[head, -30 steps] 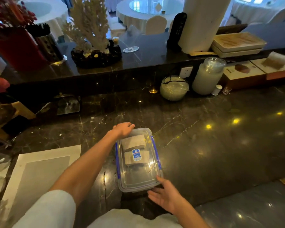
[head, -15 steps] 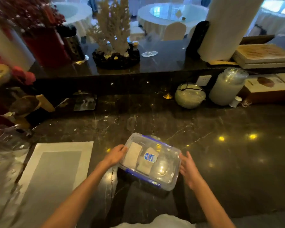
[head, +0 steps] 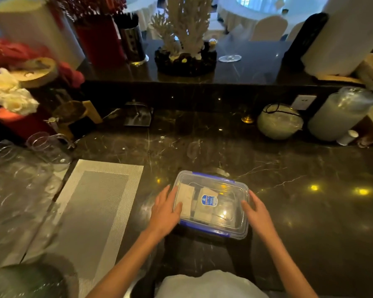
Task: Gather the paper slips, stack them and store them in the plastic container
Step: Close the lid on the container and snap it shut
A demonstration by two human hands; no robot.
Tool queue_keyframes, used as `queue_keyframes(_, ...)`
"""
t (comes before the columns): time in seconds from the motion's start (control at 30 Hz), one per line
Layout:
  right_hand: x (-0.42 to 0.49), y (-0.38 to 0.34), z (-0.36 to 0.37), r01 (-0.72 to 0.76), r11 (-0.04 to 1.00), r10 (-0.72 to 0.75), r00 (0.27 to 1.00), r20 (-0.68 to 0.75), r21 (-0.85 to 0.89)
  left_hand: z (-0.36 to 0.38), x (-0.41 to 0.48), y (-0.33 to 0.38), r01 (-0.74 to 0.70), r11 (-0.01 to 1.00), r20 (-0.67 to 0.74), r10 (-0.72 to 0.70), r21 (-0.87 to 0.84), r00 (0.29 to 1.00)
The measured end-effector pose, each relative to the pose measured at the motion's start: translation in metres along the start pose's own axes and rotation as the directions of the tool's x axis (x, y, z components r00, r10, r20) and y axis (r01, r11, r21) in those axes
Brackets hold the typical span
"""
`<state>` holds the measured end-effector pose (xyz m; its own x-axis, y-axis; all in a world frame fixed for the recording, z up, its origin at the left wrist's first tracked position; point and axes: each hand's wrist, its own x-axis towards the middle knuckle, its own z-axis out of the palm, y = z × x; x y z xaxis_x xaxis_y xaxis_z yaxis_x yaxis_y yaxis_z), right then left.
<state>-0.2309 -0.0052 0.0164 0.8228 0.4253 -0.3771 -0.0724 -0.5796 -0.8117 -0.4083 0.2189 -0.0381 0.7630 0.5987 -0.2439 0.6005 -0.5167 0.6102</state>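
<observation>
A clear plastic container (head: 230, 214) with a blue-trimmed lid and a blue sticker lies on the dark marble counter, lid on. Pale paper slips (head: 186, 200) show through the lid, stacked inside toward its left half. My left hand (head: 164, 211) rests flat against the container's left side, fingers over the lid's edge. My right hand (head: 256, 214) presses the right side, fingers spread. Both hands frame the box between them.
A grey woven placemat (head: 91, 211) lies to the left, with clear glassware (head: 45, 151) beyond it. At the back stand a round glass jar (head: 279, 122), a tall frosted jar (head: 340, 115), flowers (head: 11, 93) and a raised ledge with a coral ornament (head: 185, 39).
The container was turned from lengthwise to crosswise a second ago. Since half a second ago both hands stay on its two sides and it has barely shifted.
</observation>
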Motion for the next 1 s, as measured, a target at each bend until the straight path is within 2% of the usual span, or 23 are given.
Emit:
queue_keyframes(0.1,-0.027,0.013,0.017,0.136,0.954,-0.143,0.990,-0.007,-0.267,0.009,-0.018,-0.002,-0.161,0.969,0.025,0.159,0.188,0.987)
queue_keyframes(0.2,-0.054,0.028,0.035,0.226,0.822,-0.232,0.971,0.054,-0.522,0.019,-0.035,-0.004,-0.293,0.904,0.100,0.275,0.311,0.956)
queue_keyframes(0.33,-0.073,0.040,0.056,0.253,0.693,-0.172,0.967,0.186,-0.675,0.032,-0.046,-0.007,-0.351,0.832,0.163,0.311,0.430,0.936)
queue_keyframes(0.4,-0.075,0.043,0.064,0.261,0.646,-0.108,0.962,0.252,-0.718,0.037,-0.046,-0.008,-0.341,0.822,0.161,0.301,0.456,0.940)
queue_keyframes(0.5,-0.067,0.043,0.070,0.257,0.598,-0.078,0.961,0.264,-0.759,0.042,-0.042,-0.007,-0.322,0.821,0.139,0.292,0.471,0.946)
queue_keyframes(0.7,-0.026,0.035,0.069,0.285,0.531,-0.141,0.958,0.248,-0.798,0.046,-0.004,-0.001,-0.292,0.824,0.129,0.263,0.485,0.956)
queue_keyframes(0.87,0.028,0.016,0.073,0.260,0.567,-0.179,0.965,0.190,-0.782,0.040,0.057,0.008,-0.288,0.823,0.127,0.260,0.490,0.957)
queue_keyframes(1.0,0.089,0.003,0.072,0.304,0.537,-0.248,0.949,0.197,-0.787,0.031,0.115,0.016,-0.282,0.822,0.105,0.266,0.494,0.958)
